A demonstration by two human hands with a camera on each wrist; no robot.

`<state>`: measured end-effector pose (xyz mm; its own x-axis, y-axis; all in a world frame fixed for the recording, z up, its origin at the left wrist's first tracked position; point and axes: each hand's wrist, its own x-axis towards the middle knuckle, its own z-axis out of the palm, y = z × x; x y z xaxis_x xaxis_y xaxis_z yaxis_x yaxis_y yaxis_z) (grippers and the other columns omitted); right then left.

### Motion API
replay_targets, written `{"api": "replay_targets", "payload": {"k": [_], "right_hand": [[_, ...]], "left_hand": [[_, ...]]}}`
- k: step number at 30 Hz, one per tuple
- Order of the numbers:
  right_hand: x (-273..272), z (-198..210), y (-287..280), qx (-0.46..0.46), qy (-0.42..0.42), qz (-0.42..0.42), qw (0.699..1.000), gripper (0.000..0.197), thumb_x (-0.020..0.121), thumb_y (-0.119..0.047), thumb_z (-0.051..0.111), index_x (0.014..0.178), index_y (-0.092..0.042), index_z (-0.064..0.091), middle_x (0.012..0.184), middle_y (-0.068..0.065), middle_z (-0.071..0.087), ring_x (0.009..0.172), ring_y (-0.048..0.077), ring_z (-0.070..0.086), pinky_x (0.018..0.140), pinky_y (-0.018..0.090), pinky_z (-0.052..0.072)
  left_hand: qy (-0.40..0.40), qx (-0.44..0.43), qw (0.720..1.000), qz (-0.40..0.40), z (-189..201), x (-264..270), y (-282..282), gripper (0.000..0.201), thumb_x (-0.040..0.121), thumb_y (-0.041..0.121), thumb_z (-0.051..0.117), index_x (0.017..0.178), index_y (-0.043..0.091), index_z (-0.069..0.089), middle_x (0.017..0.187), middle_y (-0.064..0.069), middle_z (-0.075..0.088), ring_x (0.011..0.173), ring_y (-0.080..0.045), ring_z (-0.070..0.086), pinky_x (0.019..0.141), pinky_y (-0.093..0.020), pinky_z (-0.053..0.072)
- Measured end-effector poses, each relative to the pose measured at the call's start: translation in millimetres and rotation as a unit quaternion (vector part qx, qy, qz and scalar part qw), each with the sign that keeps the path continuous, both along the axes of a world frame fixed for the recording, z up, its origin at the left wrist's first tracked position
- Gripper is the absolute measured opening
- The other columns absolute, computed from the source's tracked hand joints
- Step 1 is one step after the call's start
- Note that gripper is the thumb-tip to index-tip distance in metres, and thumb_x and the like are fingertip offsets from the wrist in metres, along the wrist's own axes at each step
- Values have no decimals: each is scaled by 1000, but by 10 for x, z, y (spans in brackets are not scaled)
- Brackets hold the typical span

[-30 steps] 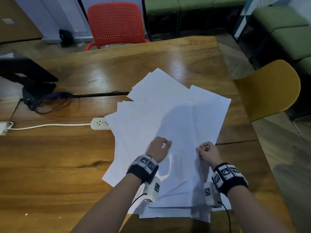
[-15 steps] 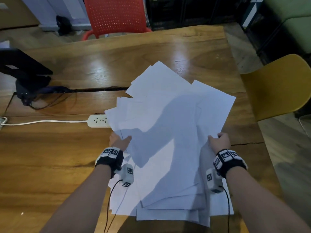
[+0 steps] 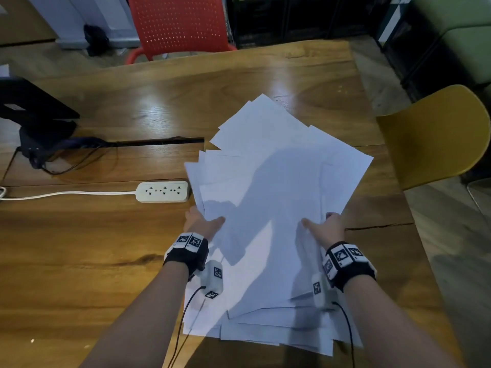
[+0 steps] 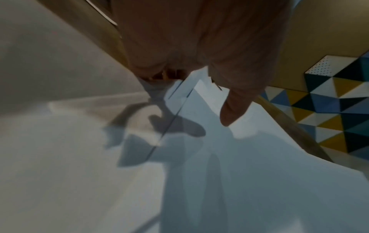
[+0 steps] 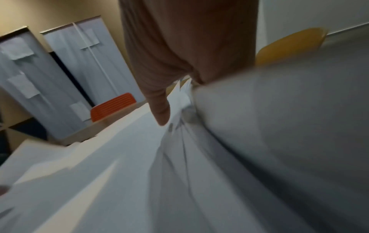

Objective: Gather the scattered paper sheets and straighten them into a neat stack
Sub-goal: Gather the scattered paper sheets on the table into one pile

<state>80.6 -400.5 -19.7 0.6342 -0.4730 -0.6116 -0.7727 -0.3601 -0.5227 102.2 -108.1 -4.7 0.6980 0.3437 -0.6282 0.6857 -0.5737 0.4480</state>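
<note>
- Sheets [image 3: 268, 208] lie fanned and overlapping on the table [image 3: 79, 261], right of centre, near its right edge; corners stick out at many angles.
- Left hand [image 3: 203, 224] grips the left side of the pile, thumb on top, fingers under the paper.
- Right hand [image 3: 325, 228] grips the right side the same way: thumb on top, fingers tucked below.
- In the left wrist view the thumb [image 4: 233, 108] presses the top sheet; in the right wrist view the thumb [image 5: 159, 110] does too.
- Step in hand, as I judge it: squeezing the fan inward from both sides to gather it.
- To do it well: push both hands toward each other evenly and keep thumbs light so sheets can slide instead of creasing.
- Then stand the pile on a long edge and tap it on the table, turn it, tap a short edge.
- Watch the near sheets by the forearms: they sit outside the grip and may be left behind.
- Power strip [image 3: 162, 192] is just beside the pile's left edge; its cord could catch a sliding sheet.
- Hidden: fingers of both hands under the paper, so how many sheets each holds is unknown.
- Cannot tell whether the pile is lifted or flat on the table.
- Both wrist views are blurred; sheet edges smear together.
- Sheet count not readable.
- A dark device [image 3: 34, 115] at left is cut off by the frame.
</note>
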Motion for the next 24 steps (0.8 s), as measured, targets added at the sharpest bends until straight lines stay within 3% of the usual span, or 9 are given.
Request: {"api": "replay_targets", "payload": {"k": [2,6,10,12,14,16,18,21,24], "right_hand": [[-51,-15,136,29,-6,32,999,67,73,-29,73,127,-3,42,121,17,56,105,32,58,87,38,51],[-114,5,78,120,9,23,992,60,62,-23,77,114,-7,52,112,13,64,99,32,64,89,45,54],[-259,34,-353,115,-26,-65,991,62,64,-10,80,118,1,50,108,18,63,98,37,64,88,50,53],[-376,62,-540,80,-34,-71,994,47,67,-6,78,108,4,58,102,20,66,91,35,66,82,46,54],[-475,110,-655,35,-12,-41,998,28,74,-2,74,98,3,61,95,19,66,86,33,64,77,40,52],[-548,127,-725,-12,-19,-27,999,21,76,-3,72,95,1,64,89,17,64,82,32,62,73,37,50],[-574,138,-748,-51,-57,-52,996,17,78,-5,71,93,2,66,85,16,62,78,31,59,69,35,45],[-569,83,-712,-33,-87,-62,994,15,81,-7,69,93,1,66,85,14,62,79,30,57,70,34,43],[-471,-3,-534,4,-96,-47,994,8,83,-9,68,88,-3,66,82,13,64,79,28,58,71,33,43]], "left_hand": [[7,-39,999,4,4,-10,-18,83,77,31,71,142,6,27,140,-12,43,122,-34,50,93,-42,49],[-11,-107,993,50,10,-83,124,43,77,16,73,117,5,62,113,-10,68,95,-28,64,72,-30,52],[-10,-135,990,44,20,-225,249,20,78,12,72,97,9,68,92,-7,69,83,-25,64,64,-25,48],[-17,-135,990,31,4,-268,248,16,80,11,70,96,10,68,91,-6,68,82,-23,63,58,-23,45],[-16,-147,989,28,-4,-278,212,26,81,14,71,106,10,66,100,-7,68,89,-24,64,63,-27,50],[-17,-144,989,34,-42,-274,180,38,80,17,73,116,8,62,109,-9,67,98,-29,65,75,-34,54],[-32,-123,991,34,-54,-271,169,43,79,8,73,120,6,58,111,-11,66,97,-29,63,78,-35,52],[-44,-105,993,36,-61,-227,185,49,77,-5,71,123,5,56,117,-13,65,98,-29,62,84,-37,52],[-30,-56,998,-14,-62,-117,227,59,74,2,73,130,8,55,125,-12,62,109,-33,61,92,-44,52]]}}
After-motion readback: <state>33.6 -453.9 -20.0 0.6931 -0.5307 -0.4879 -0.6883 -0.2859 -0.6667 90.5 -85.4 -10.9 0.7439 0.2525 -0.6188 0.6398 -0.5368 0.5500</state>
